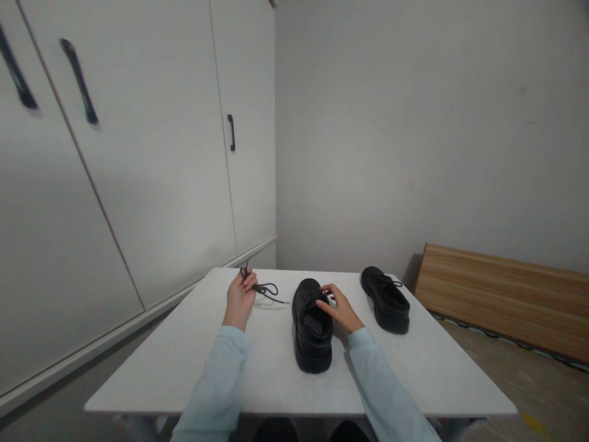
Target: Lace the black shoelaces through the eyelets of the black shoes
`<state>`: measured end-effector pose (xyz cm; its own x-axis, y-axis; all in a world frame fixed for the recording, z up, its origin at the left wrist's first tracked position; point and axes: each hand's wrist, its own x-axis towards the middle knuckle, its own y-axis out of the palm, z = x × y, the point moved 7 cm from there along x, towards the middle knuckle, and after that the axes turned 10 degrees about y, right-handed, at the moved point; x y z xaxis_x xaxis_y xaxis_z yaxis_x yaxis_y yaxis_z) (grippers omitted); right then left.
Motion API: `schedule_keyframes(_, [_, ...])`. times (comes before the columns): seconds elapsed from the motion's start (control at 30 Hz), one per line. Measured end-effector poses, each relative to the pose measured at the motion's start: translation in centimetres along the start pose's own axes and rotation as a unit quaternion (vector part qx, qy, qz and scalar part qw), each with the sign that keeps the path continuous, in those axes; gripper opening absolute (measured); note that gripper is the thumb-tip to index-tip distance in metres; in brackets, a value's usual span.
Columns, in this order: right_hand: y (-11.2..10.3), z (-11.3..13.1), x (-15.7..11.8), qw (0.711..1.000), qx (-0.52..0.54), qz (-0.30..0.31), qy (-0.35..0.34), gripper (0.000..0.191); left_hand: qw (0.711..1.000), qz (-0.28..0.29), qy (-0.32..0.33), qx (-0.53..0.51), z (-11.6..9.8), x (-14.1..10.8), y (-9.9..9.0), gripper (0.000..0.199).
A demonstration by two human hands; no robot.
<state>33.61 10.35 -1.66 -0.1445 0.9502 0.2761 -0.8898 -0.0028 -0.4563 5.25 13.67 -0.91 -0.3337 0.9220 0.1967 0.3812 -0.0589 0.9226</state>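
Note:
My left hand (242,294) is raised over the left part of the table, its fingers closed on a bunched black shoelace (267,288). A loop and a loose end of the lace trail to the right toward a black shoe (313,344). The shoe stands upright in front of me, toe pointing away, its opening facing me. My right hand (340,310) reaches over the shoe's right side, thumb and fingers curled on its upper near the eyelets. No lace shows clearly across this shoe. Another black shoe (386,301), with its lace in place, stands farther right.
Both shoes stand on a white table (184,380). White cabinets (151,153) with dark handles line the left side, close to the table's edge. A grey wall (414,153) rises behind. A wood-grain board (497,294) leans at the right, beyond the table.

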Motion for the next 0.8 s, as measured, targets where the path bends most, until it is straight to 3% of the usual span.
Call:
schedule_keyframes(0.17, [-0.1,-0.1,0.0,1.0,0.002,0.005,-0.001,0.038,0.994,0.0,0.071,0.081,-2.0,1.1,-0.3,0.006])
schedule_keyframes(0.3, [-0.1,-0.2,0.0,1.0,0.002,0.004,-0.001,0.037,0.963,0.027,0.124,0.239,-2.7,2.1,1.0,0.015])
schedule_keyframes(0.37, [-0.1,-0.3,0.0,1.0,0.001,0.003,-0.002,0.037,0.91,0.065,0.167,0.374,-3.3,2.7,2.4,0.022])
schedule_keyframes(0.43, [0.0,-0.4,0.0,1.0,0.002,0.001,-0.005,0.037,0.827,0.12,0.209,0.507,-3.9,3.3,4.2,0.025])
schedule_keyframes(0.5, [0.0,-0.5,0.0,1.0,0.003,-0.001,-0.008,0.038,0.744,0.171,0.251,0.594,-4.5,4.0,5.6,0.026])
schedule_keyframes(0.57, [0.0,-0.5,0.1,1.0,0.003,0.0,-0.008,0.038,0.684,0.207,0.273,0.645,-4.9,4.8,6.1,0.027])
schedule_keyframes(0.67, [0.1,-0.5,0.1,1.0,0.002,0.002,-0.006,0.039,0.627,0.229,0.281,0.69,-5.3,6.6,5.0,0.028])
schedule_keyframes(0.8, [0.1,-0.5,0.2,1.0,0.0,0.001,-0.002,0.038,0.572,0.236,0.248,0.745,-5.1,8.7,1.3,0.02])
